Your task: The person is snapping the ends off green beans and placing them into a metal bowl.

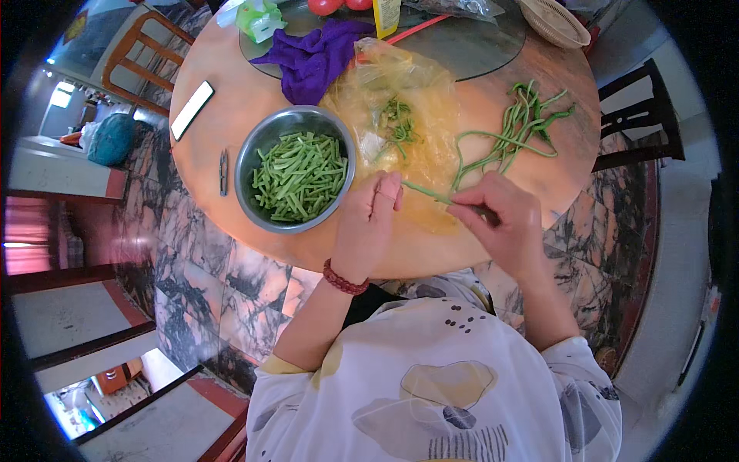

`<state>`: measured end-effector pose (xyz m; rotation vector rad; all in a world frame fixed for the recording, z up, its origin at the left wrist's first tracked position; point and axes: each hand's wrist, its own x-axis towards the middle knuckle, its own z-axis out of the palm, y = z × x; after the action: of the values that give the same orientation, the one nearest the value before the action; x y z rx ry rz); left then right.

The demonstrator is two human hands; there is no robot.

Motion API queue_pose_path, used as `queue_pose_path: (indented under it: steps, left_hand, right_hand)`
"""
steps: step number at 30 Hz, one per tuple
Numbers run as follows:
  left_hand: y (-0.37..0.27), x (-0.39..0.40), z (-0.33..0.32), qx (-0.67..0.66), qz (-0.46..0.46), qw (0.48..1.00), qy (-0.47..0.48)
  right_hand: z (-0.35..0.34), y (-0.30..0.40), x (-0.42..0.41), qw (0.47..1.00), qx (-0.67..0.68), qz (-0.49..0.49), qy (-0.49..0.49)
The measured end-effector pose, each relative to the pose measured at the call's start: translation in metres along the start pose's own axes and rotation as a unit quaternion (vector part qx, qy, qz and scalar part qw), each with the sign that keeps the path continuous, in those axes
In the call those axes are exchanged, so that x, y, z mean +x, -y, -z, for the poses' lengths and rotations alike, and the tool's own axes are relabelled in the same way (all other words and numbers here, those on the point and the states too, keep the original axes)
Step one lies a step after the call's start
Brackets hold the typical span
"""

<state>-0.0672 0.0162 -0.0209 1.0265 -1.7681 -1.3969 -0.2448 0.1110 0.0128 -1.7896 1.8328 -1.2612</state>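
Observation:
Between my hands stretches a green long bean [426, 192]. My left hand [372, 208] is closed around one end of it, beside the rim of a steel bowl [241, 190]. My right hand [499, 216] pinches the bean farther along, between thumb and fingertips. Short cut bean pieces [300, 176] fill much of the bowl. Under and beyond my hands lies a yellow plastic bag [436, 115], with bean trimmings [398, 124] on it. A loose bunch of whole long beans [514, 133] rests on the table to the right.
The round table [213, 216] carries a glass turntable [491, 52] at its far side. A purple cloth [314, 55] overlaps the glass. Left of the bowl are a small metal tool [223, 172] and a phone [194, 111]. A woven basket [557, 26] stands far right. Chairs [641, 118] flank the table.

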Motion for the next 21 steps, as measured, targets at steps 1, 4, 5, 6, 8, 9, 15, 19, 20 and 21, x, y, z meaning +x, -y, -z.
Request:
queue_pose_path:
  steps: [1,4,5,6,8,9,15,19,20,21]
  left_hand:
    - [0.000,0.001,-0.001,0.000,0.000,1.000,0.001]
    - [0.009,0.005,-0.001,0.049,-0.037,0.996,-0.064]
    - [0.018,0.009,0.005,0.001,-0.040,0.991,-0.128]
    - [0.022,0.011,0.014,-0.044,-0.043,0.979,-0.195]
    - [0.011,0.017,0.035,-0.027,-0.029,0.985,-0.168]
    - [0.002,0.016,0.041,-0.008,-0.012,0.990,-0.142]
    - [-0.012,0.010,0.019,-0.107,0.135,0.961,0.214]
    - [-0.001,0.004,0.014,-0.146,0.133,0.935,0.295]
    - [-0.001,0.002,0.012,-0.147,0.133,0.935,0.294]
    - [-0.002,0.001,0.010,-0.134,0.117,0.954,0.240]
  right_hand:
    - [-0.003,0.006,-0.002,1.000,0.000,-0.001,-0.001]
    - [-0.005,0.017,-0.007,0.996,-0.063,0.054,-0.025]
    - [-0.004,0.021,-0.010,0.994,-0.078,0.066,-0.043]
    - [-0.003,0.024,-0.010,0.991,-0.087,0.082,-0.060]
    - [0.003,0.018,-0.009,0.993,-0.081,0.081,-0.037]
    - [0.006,0.017,-0.010,0.994,-0.072,0.080,-0.012]
    - [0.005,0.003,0.010,0.998,0.001,0.055,0.042]
    - [-0.001,-0.002,0.014,0.997,0.002,0.065,0.043]
    - [-0.002,-0.002,0.013,0.998,0.001,0.051,0.031]
    - [-0.004,-0.002,0.013,0.999,-0.001,0.036,0.019]
